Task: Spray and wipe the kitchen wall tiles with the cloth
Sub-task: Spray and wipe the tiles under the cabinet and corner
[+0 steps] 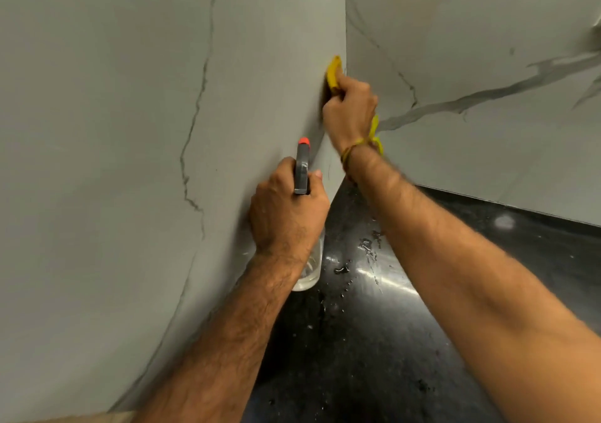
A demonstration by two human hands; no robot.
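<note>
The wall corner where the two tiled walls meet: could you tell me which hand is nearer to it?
The right hand, pressing the yellow cloth right at the wall corner. The left hand is lower and further left, gripping the spray bottle beside the left wall.

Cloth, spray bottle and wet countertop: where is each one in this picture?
Cloth [333, 72]: head view, on the yellow fold above the right hand.
Spray bottle [301, 170]: head view, on its grey trigger head.
Countertop [364, 341]: head view, on bare black surface below the droplets.
</note>
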